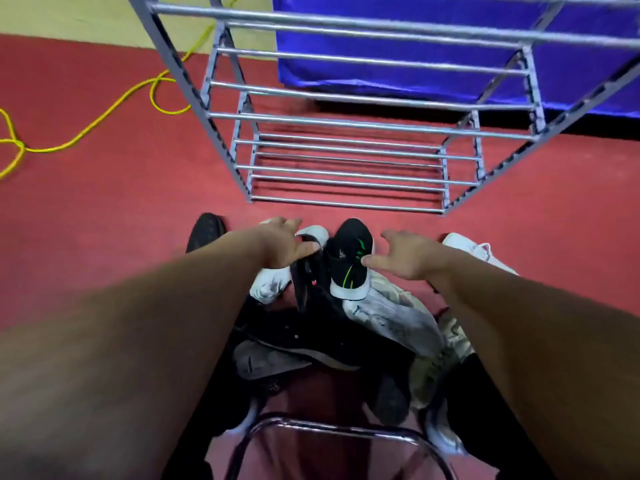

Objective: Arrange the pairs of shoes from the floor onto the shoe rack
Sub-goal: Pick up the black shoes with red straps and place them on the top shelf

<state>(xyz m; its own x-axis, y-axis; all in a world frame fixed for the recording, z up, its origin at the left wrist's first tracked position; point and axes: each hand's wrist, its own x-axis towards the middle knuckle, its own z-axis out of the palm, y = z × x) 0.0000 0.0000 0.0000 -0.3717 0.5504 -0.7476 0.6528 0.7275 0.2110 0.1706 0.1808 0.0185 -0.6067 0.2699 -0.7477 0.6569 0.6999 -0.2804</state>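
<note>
Chrome nearest: noted a bent tube (332,427) low in view, likely a seat frame. Just beyond, found the shoe pile (346,341) heaped on the red floor (104,237) between both forearms: black, grey-white and camouflage-patterned shoes lying over one another. At its far end, saw a black sneaker (349,261) with green marks and a white sole, toe toward the rack.

Saw the left grip (287,244) spread, holding nothing, thumb resting on a dark strap-like piece above a scuffed pale shoe (270,285); could not tell what that piece belonged to. Saw the right grip (412,254) likewise spread, thumb tip touching the sneaker's side, fingers apart from it. Beside the pile, spotted a lone black shoe (206,232) to the left and a white shoe (481,252) to the right, both on the floor.

Judged the sneaker light, soft in the upper, stiffer along the sole, neither fragile nor slippery. Reckoned the surest hold at the heel collar, thumb inside the opening and fingers under the sole. Expected tangled neighbours or laces to drag along unless lifted clear.

Farther on, found the shoe rack (346,204) of grey metal bars, with no shoe seen on its visible tiers. Beyond it, noticed a yellow cable (93,125) and blue cloth (346,76).
</note>
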